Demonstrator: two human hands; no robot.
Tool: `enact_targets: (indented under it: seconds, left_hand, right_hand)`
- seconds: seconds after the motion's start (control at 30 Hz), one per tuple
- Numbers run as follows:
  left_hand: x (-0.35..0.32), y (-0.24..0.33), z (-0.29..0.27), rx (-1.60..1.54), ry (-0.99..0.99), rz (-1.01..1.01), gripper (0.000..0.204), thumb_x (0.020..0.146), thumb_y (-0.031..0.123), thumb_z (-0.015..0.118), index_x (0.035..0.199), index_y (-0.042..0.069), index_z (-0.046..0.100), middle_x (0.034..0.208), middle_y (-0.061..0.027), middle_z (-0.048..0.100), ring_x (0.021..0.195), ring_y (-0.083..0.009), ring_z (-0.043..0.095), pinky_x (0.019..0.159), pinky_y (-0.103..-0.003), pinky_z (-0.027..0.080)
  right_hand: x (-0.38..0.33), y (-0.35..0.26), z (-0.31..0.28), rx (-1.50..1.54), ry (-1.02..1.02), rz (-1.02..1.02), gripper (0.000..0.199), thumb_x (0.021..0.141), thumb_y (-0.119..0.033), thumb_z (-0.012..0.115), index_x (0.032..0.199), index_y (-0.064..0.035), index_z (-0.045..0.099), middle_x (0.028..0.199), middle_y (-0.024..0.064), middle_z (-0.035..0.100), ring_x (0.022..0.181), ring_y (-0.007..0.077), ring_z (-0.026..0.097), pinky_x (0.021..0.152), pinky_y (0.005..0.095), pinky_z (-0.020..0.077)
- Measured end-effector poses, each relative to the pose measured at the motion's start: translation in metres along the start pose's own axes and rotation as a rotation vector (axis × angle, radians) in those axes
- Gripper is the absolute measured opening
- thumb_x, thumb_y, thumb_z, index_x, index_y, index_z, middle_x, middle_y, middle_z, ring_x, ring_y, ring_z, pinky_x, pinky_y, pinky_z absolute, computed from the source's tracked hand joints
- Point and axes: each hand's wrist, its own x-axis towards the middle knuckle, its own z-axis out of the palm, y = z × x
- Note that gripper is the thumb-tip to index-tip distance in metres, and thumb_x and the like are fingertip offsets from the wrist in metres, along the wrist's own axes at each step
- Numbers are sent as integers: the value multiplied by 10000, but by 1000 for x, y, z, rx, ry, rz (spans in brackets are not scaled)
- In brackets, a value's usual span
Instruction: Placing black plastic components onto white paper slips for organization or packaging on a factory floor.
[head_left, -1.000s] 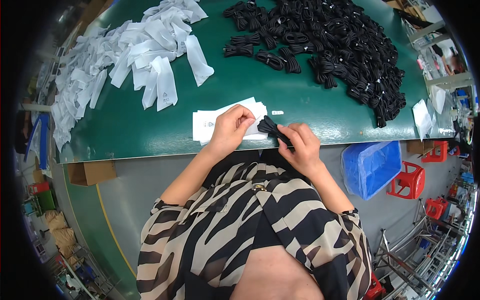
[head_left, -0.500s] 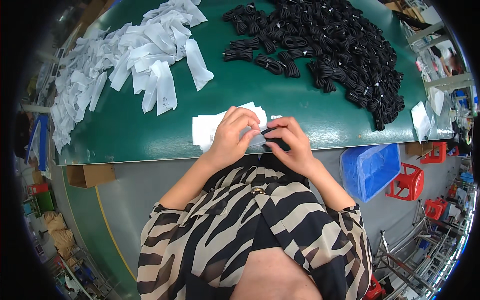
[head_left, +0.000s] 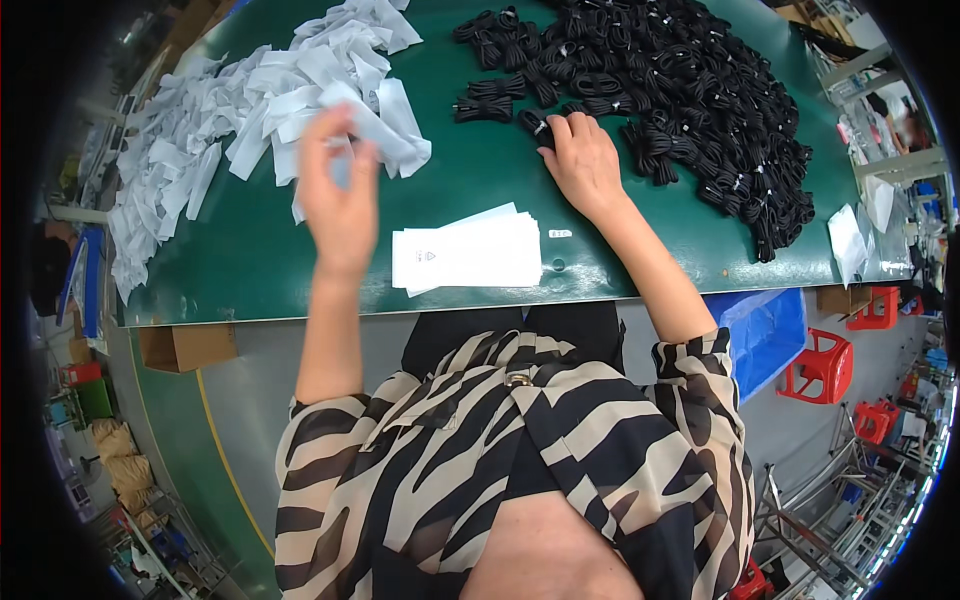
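My left hand [head_left: 338, 205] is over the near side of a heap of white translucent pouches [head_left: 255, 95]. Motion smears its fingers, and whether a pouch is between them is unclear. Beside these fingers a white pouch [head_left: 385, 138] lies slanting across the others. My right hand [head_left: 583, 165] reaches to the near left edge of a large pile of coiled black cables [head_left: 660, 75]. Its fingers close around one tied black cable [head_left: 535, 124], partly covered by the hand. Between my forearms, a stack of flat white pouches [head_left: 480, 255] rests near the table's front edge.
The green table [head_left: 450, 190] carries both heaps. A small white label [head_left: 560, 234] lies right of the stack. A loose white bag [head_left: 846, 245] sits at the right edge. Below are a lined blue bin [head_left: 755, 340], a red stool [head_left: 818, 365] and a cardboard box [head_left: 187, 347].
My hands have parted from the table's front edge, where they held a pouch and something black together. The left moved up to the pouch heap, the right up to the cables.
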Motion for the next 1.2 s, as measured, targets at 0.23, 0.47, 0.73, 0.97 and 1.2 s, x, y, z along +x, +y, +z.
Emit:
enact_targets:
  seconds: [0.23, 0.47, 0.73, 0.97, 1.2]
  left_hand:
    - [-109, 16, 53, -58, -644, 93, 188, 816, 13, 726, 990, 23, 654, 966, -114, 611, 836, -270, 622, 722, -347, 509]
    - [-117, 15, 61, -62, -667, 8, 79, 831, 0, 689, 861, 8, 617, 820, -106, 576, 727, -256, 590, 655, -360, 480]
    - [-111, 18, 55, -247, -662, -348, 50, 889, -3, 661, 885, 1, 611, 858, -101, 618, 693, -194, 580, 617, -328, 468]
    - [-106, 29, 53, -237, -654, 24, 98, 829, -18, 674, 885, 25, 606, 950, -94, 622, 859, -265, 583, 737, -365, 476]
    - [-91, 37, 46, -211, -599, -12, 122, 807, -16, 684, 874, 27, 591, 975, -99, 622, 912, -299, 578, 817, -379, 467]
  right_hand:
    - [-46, -15, -21, 635, 16, 300, 217, 931, -113, 645, 1099, 20, 680, 800, 103, 664, 599, 163, 571, 594, 302, 464]
    - [-118, -23, -60, 773, -35, 335, 223, 964, -72, 559, 1140, 14, 664, 757, 79, 577, 613, 153, 540, 582, 302, 435]
    - [-133, -41, -77, 694, -172, 99, 246, 896, -16, 597, 1129, 16, 667, 853, 151, 609, 649, 266, 577, 620, 346, 471]
    - [-117, -40, -83, 1241, -647, 736, 232, 899, -29, 656, 1128, -13, 690, 913, 93, 647, 677, 149, 581, 618, 273, 465]
    - [-108, -64, -71, 1045, -2, 155, 353, 810, 61, 727, 1153, -1, 673, 1143, 128, 578, 853, 161, 596, 730, 271, 524]
